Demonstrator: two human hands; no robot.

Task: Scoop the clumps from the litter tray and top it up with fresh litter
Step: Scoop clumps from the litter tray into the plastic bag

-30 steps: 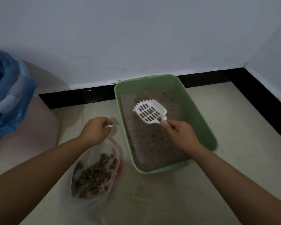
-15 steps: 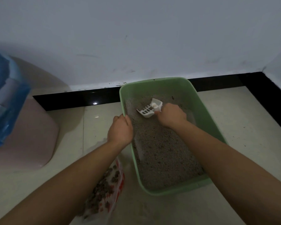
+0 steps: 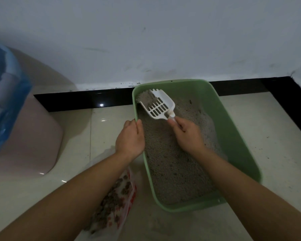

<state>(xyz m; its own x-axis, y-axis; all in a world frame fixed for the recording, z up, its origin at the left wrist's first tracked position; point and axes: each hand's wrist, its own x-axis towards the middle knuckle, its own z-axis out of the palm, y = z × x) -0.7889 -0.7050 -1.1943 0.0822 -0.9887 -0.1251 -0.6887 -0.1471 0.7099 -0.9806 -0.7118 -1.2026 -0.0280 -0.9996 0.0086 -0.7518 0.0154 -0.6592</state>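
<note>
Pink bin (image 3: 30, 136) with blue liner (image 3: 5, 101) standing on floor at far left. Green litter tray (image 3: 233, 136) lying by wall, long axis running away from person, holding grey litter (image 3: 172, 162). Clear plastic bag (image 3: 111, 221) lying left of tray's near end, holding brown clumps (image 3: 122, 186). White scoop (image 3: 159, 106) sitting over tray's far left corner, toothed edge pointing away and left, handle toward person, carrying litter. Right hand (image 3: 188, 133) gripping scoop handle. Left hand (image 3: 130, 140) gripping tray's left rim, beside scoop.

head camera looks down, close over the litter tray (image 3: 228, 136).
</note>
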